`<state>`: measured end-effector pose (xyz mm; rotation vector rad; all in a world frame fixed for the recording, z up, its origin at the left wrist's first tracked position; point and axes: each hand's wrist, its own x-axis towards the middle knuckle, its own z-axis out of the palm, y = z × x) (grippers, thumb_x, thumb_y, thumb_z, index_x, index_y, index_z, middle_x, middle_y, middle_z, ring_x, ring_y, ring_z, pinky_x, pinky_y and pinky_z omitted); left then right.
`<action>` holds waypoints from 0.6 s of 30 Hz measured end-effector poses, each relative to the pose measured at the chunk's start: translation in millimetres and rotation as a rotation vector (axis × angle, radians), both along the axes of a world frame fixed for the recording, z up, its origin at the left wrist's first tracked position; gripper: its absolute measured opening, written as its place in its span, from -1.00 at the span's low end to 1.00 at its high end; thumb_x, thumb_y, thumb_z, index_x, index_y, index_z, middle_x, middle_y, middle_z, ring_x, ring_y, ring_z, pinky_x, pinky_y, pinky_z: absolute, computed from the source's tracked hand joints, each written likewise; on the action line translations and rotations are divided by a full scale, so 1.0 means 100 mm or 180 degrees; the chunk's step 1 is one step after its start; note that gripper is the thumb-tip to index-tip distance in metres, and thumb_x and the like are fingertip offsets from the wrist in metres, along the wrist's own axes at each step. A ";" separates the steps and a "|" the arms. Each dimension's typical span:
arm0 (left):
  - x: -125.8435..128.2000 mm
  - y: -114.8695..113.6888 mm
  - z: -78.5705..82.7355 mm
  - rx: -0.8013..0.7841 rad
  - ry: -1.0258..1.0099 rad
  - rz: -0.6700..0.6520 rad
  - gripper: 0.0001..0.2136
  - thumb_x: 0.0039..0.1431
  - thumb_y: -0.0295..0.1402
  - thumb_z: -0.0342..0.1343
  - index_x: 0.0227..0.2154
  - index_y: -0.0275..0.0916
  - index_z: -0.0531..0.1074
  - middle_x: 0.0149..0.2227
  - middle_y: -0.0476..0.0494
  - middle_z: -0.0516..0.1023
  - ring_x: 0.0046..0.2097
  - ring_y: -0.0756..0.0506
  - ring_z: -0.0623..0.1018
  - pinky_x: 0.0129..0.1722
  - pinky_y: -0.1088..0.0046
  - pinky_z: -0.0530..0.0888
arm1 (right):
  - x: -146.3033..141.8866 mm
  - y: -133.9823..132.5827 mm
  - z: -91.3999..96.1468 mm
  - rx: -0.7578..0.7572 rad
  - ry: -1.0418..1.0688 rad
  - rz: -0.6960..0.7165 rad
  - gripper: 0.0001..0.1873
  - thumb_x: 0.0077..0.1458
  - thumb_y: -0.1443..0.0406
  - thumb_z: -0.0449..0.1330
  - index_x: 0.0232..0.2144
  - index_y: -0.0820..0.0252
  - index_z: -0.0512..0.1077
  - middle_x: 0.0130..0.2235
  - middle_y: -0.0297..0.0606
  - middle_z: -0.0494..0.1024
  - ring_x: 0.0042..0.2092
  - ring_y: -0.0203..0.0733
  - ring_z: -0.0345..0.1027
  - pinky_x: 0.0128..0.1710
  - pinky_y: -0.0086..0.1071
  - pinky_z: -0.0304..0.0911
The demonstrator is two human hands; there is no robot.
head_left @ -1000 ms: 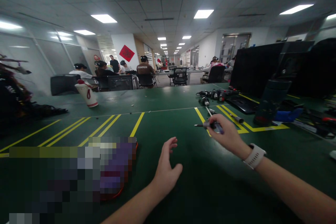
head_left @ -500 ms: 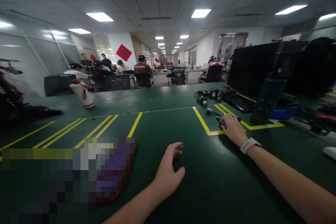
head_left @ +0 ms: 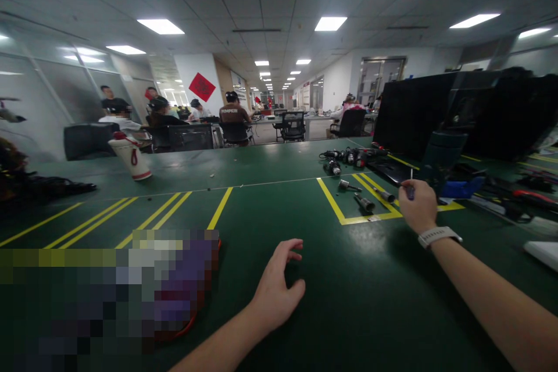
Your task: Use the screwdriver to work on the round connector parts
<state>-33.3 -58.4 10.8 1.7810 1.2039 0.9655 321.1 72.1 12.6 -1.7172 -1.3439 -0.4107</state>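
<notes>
My right hand, with a pale watch band at the wrist, is closed around what looks like a small screwdriver. It has a purple handle and a thin shaft pointing up. Left of that hand, three metal bits with thick heads and thin shanks lie on the green table: a rear bit, a front bit and a right bit. Above the table's near part, my left hand has its fingers apart and holds nothing.
Dark power tools lie behind the bits. A dark green bottle and a blue object stand to the right. At left are a white cup and a blurred-out purple item. Yellow tape marks the surface. People sit beyond.
My right hand has moved right, away from the bits, with the screwdriver in it. The front bit, hidden before, now shows. My left hand stays almost still, and the view has shifted slightly.
</notes>
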 end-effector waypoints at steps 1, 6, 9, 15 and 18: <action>0.00 0.00 0.00 -0.0017 -0.0017 -0.0005 -0.45 -0.05 -0.57 0.08 0.06 -0.12 0.24 0.03 -0.21 0.39 0.05 -0.22 0.38 0.06 0.09 0.24 | 0.05 0.01 -0.02 0.0015 0.0076 -0.0040 -0.79 0.01 0.34 -0.03 -0.30 0.25 0.34 -0.27 -0.03 0.41 -0.21 0.05 0.26 -0.18 -0.11 0.20; 0.00 0.00 0.02 -0.0098 -0.0017 -0.0008 -0.46 -0.04 -0.55 0.09 0.06 -0.12 0.25 0.03 -0.21 0.38 0.06 -0.23 0.37 0.06 0.10 0.24 | 0.09 0.06 -0.13 -0.0095 0.0279 -0.0028 -0.79 -0.02 0.33 -0.01 -0.34 0.26 0.37 -0.30 -0.04 0.45 -0.24 0.03 0.31 -0.21 -0.15 0.24; -0.01 0.00 0.01 -0.0098 0.0037 0.0005 -0.46 -0.04 -0.54 0.09 0.06 -0.13 0.25 0.01 -0.22 0.39 0.05 -0.23 0.37 0.05 0.09 0.24 | 0.03 0.06 -0.15 -0.0261 0.0259 0.0078 -0.80 -0.01 0.33 0.01 -0.34 0.28 0.38 -0.29 -0.02 0.47 -0.23 0.03 0.33 -0.22 -0.17 0.25; 0.01 0.01 0.00 -0.0009 0.0026 -0.0022 -0.46 -0.04 -0.55 0.08 0.06 -0.12 0.25 0.01 -0.20 0.39 0.04 -0.21 0.38 0.06 0.11 0.24 | -0.19 0.09 0.00 -0.0678 -0.0028 0.0334 -0.78 0.15 0.36 0.00 -0.20 0.30 0.38 -0.17 -0.04 0.48 -0.13 -0.02 0.35 -0.14 -0.20 0.27; 0.02 0.01 0.00 -0.0033 0.0080 -0.0056 -0.46 -0.04 -0.55 0.08 0.06 -0.11 0.25 0.02 -0.20 0.38 0.03 -0.21 0.39 0.05 0.11 0.25 | -0.36 0.25 0.15 -0.1066 -0.0279 0.0574 -0.75 0.22 0.28 0.04 -0.06 0.24 0.32 -0.09 -0.16 0.44 -0.13 -0.13 0.38 -0.15 -0.19 0.31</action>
